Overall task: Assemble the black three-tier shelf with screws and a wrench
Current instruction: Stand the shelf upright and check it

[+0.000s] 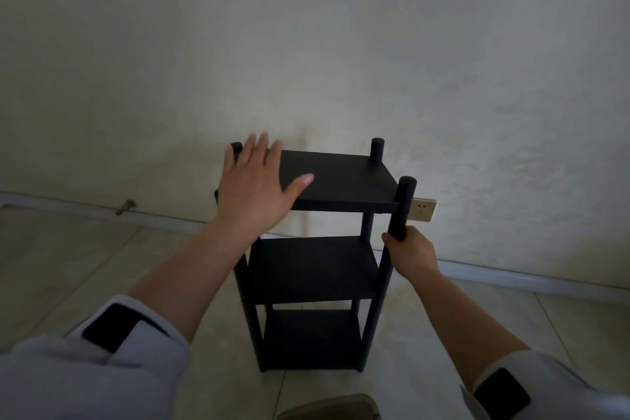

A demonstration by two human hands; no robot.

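The black three-tier shelf stands upright on the tiled floor close to the wall, with round posts at its corners. My left hand is spread flat with straight fingers over the left part of the top board; whether it touches the board I cannot tell. My right hand grips the near right post just below the top board. No screws or wrench are in sight.
A pale wall rises right behind the shelf, with a skirting strip along its foot. A beige wall socket sits behind the right post. A small metal piece sticks up near the skirting at left. A shoe tip shows at the bottom edge.
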